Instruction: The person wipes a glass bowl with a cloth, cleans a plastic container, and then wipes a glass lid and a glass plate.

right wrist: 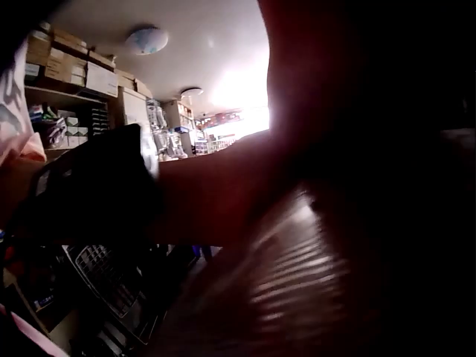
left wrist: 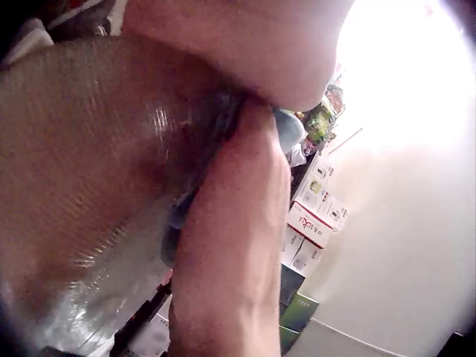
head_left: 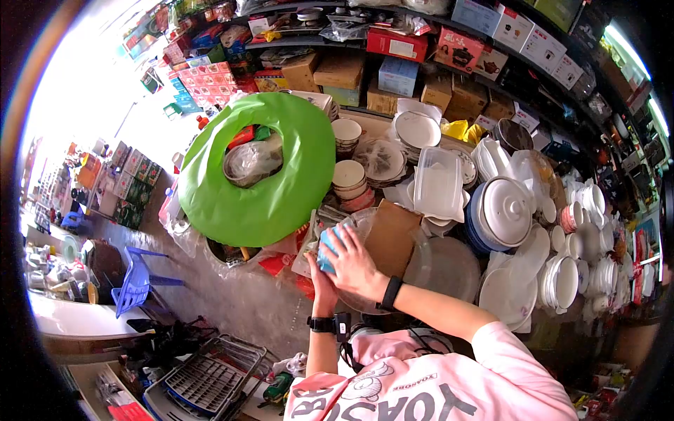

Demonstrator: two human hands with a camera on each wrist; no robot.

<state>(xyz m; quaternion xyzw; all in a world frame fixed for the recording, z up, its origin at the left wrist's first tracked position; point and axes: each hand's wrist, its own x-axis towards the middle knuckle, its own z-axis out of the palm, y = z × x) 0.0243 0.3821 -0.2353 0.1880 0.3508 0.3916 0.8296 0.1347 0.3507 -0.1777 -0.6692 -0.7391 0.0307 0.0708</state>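
Both hands meet at the near edge of the crowded tabletop, the right hand (head_left: 357, 269) laid over a soft-looking blue piece (head_left: 325, 262) and the left hand (head_left: 321, 286) closing in from the near left. The right fingers reach fairly straight across the piece; how the left fingers lie is hidden, so I cannot tell whether they pinch it. Holding it between two palms probably keeps something so pliable from slipping. Just right of the hands lies a clear round tray (head_left: 361, 221) with a sheet of brown cardboard (head_left: 393, 238); which is on top is unclear. To the far left a large green ring (head_left: 302, 168) rests across a heap, perhaps because nowhere else is wide enough, while bowls (head_left: 349, 174) stand stacked beyond the hands, likely to save room. The blue piece sits between the hands, mostly under the right fingers, its left edge showing beyond them.
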